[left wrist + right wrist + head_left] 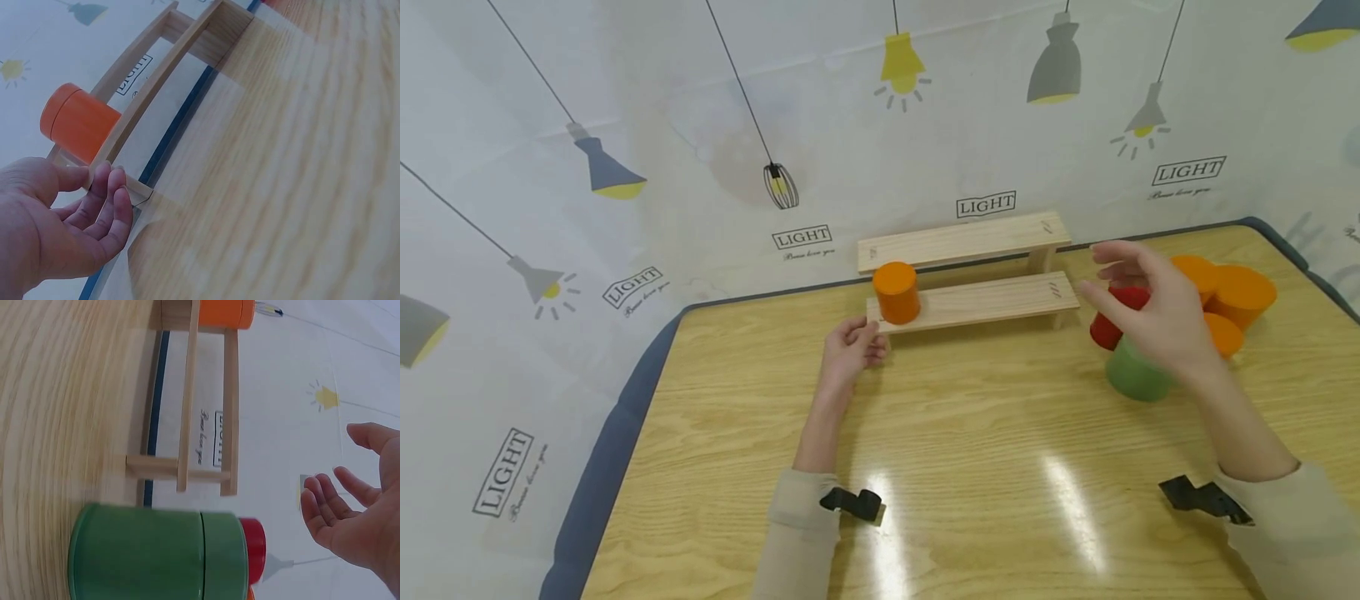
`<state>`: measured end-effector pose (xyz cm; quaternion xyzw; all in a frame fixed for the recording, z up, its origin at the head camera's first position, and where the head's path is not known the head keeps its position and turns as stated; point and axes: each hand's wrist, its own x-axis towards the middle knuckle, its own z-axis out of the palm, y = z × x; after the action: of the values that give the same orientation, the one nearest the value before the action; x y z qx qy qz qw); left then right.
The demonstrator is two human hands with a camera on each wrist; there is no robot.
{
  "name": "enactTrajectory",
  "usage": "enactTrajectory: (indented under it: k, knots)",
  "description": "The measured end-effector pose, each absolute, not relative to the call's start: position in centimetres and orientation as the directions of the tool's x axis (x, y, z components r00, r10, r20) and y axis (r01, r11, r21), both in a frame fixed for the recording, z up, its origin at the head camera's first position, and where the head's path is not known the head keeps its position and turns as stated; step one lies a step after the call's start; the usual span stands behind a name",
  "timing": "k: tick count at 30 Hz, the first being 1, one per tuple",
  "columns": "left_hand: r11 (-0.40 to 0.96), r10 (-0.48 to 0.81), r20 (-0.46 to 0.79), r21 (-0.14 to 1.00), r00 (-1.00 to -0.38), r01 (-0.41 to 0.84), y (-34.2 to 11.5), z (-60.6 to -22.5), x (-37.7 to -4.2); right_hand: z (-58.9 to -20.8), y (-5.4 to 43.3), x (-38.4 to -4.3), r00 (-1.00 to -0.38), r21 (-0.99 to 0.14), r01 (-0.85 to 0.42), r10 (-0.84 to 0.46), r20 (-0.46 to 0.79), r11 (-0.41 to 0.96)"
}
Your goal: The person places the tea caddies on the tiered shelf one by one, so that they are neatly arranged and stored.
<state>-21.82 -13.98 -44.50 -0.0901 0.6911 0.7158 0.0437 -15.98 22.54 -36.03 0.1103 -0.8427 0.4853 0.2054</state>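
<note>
A two-tier wooden rack stands at the back of the table. My left hand pinches the left front corner of its lower board, thumb above and fingertips below; the left wrist view shows this hand close up. Beside it on that board, an orange canister stands upright. Over at the right, my right hand hovers with spread, slightly bent fingers, holding nothing. Below and behind it stand a green canister and a red canister, both partly hidden by the hand in the head view.
Several more orange canisters cluster to the right of the right hand. Dark blue padding borders the wooden table. A pale wall covering printed with lamps rises behind the rack.
</note>
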Motion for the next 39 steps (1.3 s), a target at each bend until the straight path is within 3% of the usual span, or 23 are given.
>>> enactTrajectory:
  k: [27, 39]
  knots:
    - [-0.053, -0.051, -0.210, 0.977, -0.976, -0.207, -14.0, -44.4, -21.7, -38.4, 32.3, -13.8, -0.893, -0.734, -0.235, 0.158, 0.422, 0.637]
    - [-0.052, -0.048, -0.223, 0.974, -0.974, -0.220, -14.2, -44.5, -21.8, -40.4, 35.3, -13.6, -0.971, -0.700, -0.092, 0.092, 0.221, 0.709]
